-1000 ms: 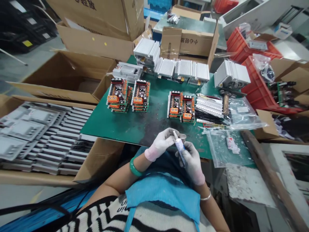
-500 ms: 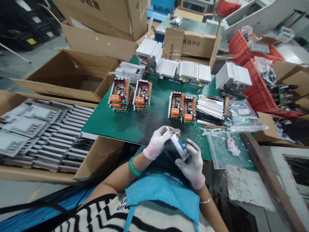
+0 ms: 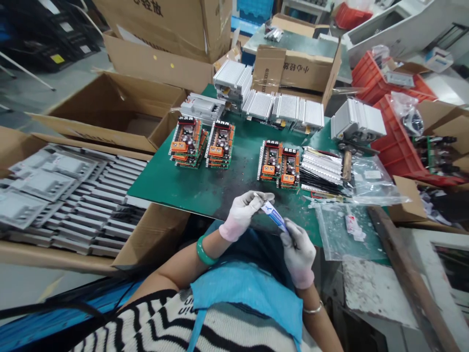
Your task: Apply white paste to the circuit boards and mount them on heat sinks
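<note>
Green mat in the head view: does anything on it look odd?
A dark smeared stain marks the middle of the green mat, unlike the cleaner green around it; what caused it cannot be told.

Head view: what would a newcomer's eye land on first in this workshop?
The gloved left hand and right hand, at the near edge of a green work mat, stand out first, pinching a white-and-blue tube between them. Beyond them sit stacks of orange-and-black circuit boards, and behind those a row of white finned heat sinks.
</note>
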Available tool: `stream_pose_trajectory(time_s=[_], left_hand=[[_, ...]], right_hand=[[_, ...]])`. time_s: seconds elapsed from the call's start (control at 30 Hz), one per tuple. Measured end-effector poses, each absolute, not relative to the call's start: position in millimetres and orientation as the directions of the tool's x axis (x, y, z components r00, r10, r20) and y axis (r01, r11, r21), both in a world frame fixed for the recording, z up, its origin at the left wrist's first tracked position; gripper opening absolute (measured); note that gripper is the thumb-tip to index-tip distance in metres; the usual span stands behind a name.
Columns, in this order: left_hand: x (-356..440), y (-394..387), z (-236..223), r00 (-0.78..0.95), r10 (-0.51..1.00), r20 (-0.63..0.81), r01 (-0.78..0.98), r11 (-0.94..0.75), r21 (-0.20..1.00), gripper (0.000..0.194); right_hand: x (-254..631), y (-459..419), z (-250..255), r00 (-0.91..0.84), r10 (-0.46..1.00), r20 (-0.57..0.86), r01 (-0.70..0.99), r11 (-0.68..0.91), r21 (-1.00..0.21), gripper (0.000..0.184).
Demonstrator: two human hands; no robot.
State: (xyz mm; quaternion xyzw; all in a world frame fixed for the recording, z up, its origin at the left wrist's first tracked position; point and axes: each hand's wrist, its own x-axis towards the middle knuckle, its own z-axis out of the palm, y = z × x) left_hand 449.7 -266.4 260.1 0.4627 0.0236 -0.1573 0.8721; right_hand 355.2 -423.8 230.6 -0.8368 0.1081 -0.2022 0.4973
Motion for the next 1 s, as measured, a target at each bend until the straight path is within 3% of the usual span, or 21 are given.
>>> stream_pose_trajectory(time_s=[0.1, 0.13, 0.17, 0.23, 0.33, 0.4, 0.43, 0.5, 0.57, 0.63, 0.73, 0.8, 0.87, 0.93, 1.0], left_hand=[[446, -267, 259, 0.954, -0.269, -0.129, 0.259, 0.533, 0.805, 0.037], [446, -268, 258, 0.956, -0.266, -0.121, 0.251, 0.538, 0.805, 0.037], [446, -268, 258, 0.959, -0.254, -0.122, 0.246, 0.541, 0.805, 0.037], [447, -269, 257, 0.966, -0.215, -0.145, 0.242, 0.542, 0.805, 0.040], [450, -269, 258, 0.964, -0.190, -0.186, 0.260, 0.533, 0.805, 0.045], [451, -268, 258, 0.962, -0.199, -0.185, 0.264, 0.518, 0.814, 0.046], [451, -268, 258, 0.964, -0.202, -0.173, 0.254, 0.510, 0.822, 0.045], [449, -268, 258, 0.970, -0.206, -0.128, 0.218, 0.505, 0.835, 0.044], [447, -269, 258, 0.975, -0.211, -0.064, 0.167, 0.518, 0.839, 0.040], [446, -271, 259, 0.977, -0.215, -0.001, 0.117, 0.531, 0.840, 0.037], [450, -271, 262, 0.967, -0.251, 0.045, 0.087, 0.491, 0.867, 0.035], [460, -266, 266, 0.932, -0.353, 0.081, 0.077, 0.413, 0.907, 0.039], [477, -259, 272, 0.885, -0.443, 0.143, -0.022, 0.267, 0.963, 0.058], [499, -254, 279, 0.873, -0.440, 0.209, -0.237, -0.009, 0.971, 0.083], [519, -254, 285, 0.877, -0.409, 0.251, -0.415, -0.384, 0.825, 0.080]], right_hand=[[353, -421, 230, 0.900, -0.422, -0.106, -0.196, -0.175, -0.965, 0.045], [352, -420, 229, 0.898, -0.413, -0.155, -0.220, -0.115, -0.969, 0.047], [353, -421, 228, 0.905, -0.406, -0.127, -0.191, -0.121, -0.974, 0.047], [355, -424, 225, 0.914, -0.393, 0.103, -0.029, -0.316, -0.948, 0.045], [358, -432, 219, 0.880, -0.214, 0.424, 0.203, -0.637, -0.743, 0.031], [358, -435, 219, 0.863, -0.164, 0.477, 0.249, -0.685, -0.685, 0.023], [358, -435, 220, 0.869, -0.187, 0.459, 0.233, -0.664, -0.711, 0.023], [358, -433, 225, 0.909, -0.288, 0.299, 0.112, -0.524, -0.844, 0.030], [359, -428, 233, 0.938, -0.345, 0.014, -0.077, -0.250, -0.965, 0.040], [361, -421, 239, 0.927, -0.313, -0.209, -0.205, 0.044, -0.978, 0.045], [366, -416, 242, 0.917, -0.263, -0.300, -0.210, 0.323, -0.923, 0.043], [371, -419, 238, 0.918, -0.279, -0.282, -0.152, 0.410, -0.899, 0.048], [376, -427, 231, 0.906, -0.334, -0.260, -0.095, 0.438, -0.894, 0.046], [381, -438, 222, 0.886, -0.400, -0.237, -0.048, 0.428, -0.903, 0.042], [386, -450, 213, 0.877, -0.431, -0.213, -0.019, 0.412, -0.911, 0.040]])
